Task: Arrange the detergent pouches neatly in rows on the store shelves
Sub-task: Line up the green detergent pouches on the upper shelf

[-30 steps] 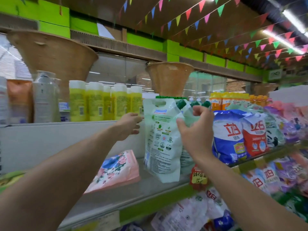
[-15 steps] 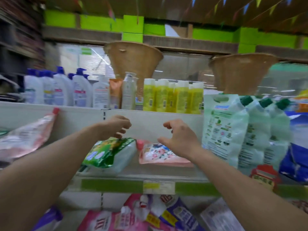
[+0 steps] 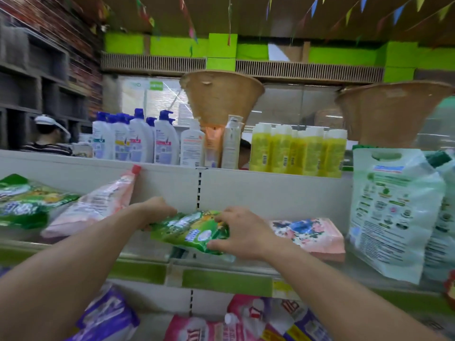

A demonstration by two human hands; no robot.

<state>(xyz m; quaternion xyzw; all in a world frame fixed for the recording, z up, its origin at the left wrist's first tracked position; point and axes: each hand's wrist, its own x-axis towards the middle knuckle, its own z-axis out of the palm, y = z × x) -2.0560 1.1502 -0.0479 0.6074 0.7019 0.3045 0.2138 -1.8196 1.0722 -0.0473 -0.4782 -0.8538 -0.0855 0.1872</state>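
A green detergent pouch point(image 3: 190, 231) lies flat at the middle of the shelf point(image 3: 221, 279). My left hand point(image 3: 155, 210) grips its far left end and my right hand point(image 3: 243, 232) grips its right end. To its right lies a pink flowered pouch point(image 3: 310, 236). At the far right white-and-green pouches point(image 3: 391, 212) stand upright. At the left a pink pouch with a red cap point(image 3: 98, 205) leans against the back panel, beside another green pouch point(image 3: 27, 200).
The top ledge holds white pump bottles point(image 3: 138, 141) and yellow bottles point(image 3: 300, 153), with woven baskets point(image 3: 221, 97) above. The lower shelf carries purple pouches point(image 3: 108, 318) and pink pouches point(image 3: 197, 328). A person in a white cap point(image 3: 48, 134) stands beyond the shelf at left.
My view swung left from the upright white pouches. Both hands were empty and apart half a second ago; they have closed on the green pouch, which now sits nearer the pink flowered one.
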